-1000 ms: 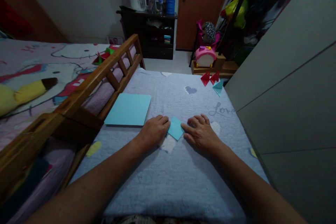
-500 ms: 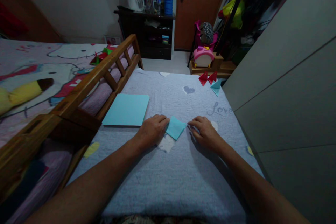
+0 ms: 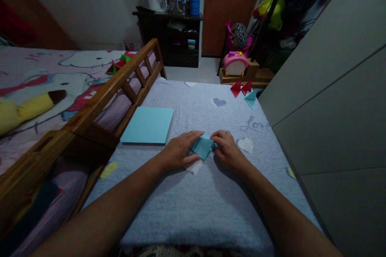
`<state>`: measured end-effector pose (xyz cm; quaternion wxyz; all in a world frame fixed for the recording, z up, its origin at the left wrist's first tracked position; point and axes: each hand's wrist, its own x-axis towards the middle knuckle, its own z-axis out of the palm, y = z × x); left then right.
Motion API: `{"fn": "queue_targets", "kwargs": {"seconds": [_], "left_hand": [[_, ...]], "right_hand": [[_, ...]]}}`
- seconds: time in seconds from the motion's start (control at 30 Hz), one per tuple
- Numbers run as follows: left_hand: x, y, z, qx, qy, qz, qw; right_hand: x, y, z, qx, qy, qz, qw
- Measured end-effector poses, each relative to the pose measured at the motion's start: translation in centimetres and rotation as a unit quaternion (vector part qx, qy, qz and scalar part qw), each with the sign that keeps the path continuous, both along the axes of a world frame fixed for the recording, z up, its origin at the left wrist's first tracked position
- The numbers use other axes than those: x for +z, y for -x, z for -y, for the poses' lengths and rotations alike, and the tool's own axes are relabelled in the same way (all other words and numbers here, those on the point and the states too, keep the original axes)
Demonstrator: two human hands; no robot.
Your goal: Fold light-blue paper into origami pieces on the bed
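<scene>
A small folded light-blue paper [image 3: 202,147] lies between my hands on the blue patterned cloth [image 3: 187,200]. My left hand [image 3: 181,149] has its thumb and fingers around the paper's left side, gripping it. At the right corner my right hand [image 3: 225,147] pinches the paper between thumb and fingers, and a layer stands slightly lifted there. To the left is a stack of light-blue sheets [image 3: 147,125]. Two red folded papers [image 3: 235,89] [image 3: 246,88] and a light-blue folded one [image 3: 250,98] sit at the far right corner.
A wooden rail [image 3: 111,88] runs along the left, beside a bed with a printed sheet [image 3: 33,64]. A pale cabinet [image 3: 337,88] borders the right side. Beyond the far edge are a pink toy case [image 3: 236,64] and a dark shelf [image 3: 169,40].
My right hand has moved left and taken hold of the paper's right corner. My left thumb has spread to the paper's lower edge. One paper layer is now slightly lifted.
</scene>
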<state>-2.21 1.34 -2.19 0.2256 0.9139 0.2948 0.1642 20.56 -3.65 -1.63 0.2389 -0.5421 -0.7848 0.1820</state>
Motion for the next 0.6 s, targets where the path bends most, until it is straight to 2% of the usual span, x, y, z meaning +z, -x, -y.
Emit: {"fn": "queue_targets", "kwargs": {"seconds": [0.23,0.4,0.6], "left_hand": [[0.47,-0.11,0.07,-0.028,0.054,0.033,0.998],[0.37,-0.25,-0.01,-0.015,0.113,0.069,0.991],[0.38,-0.58,-0.58,0.0,0.119,0.095,0.988]], "right_hand": [[0.11,0.34,0.5,0.056,0.006,0.048,0.997],[0.14,0.37,0.44,0.07,0.017,0.036,0.997],[0.25,0.26,0.39,0.079,0.02,0.02,0.997]]}}
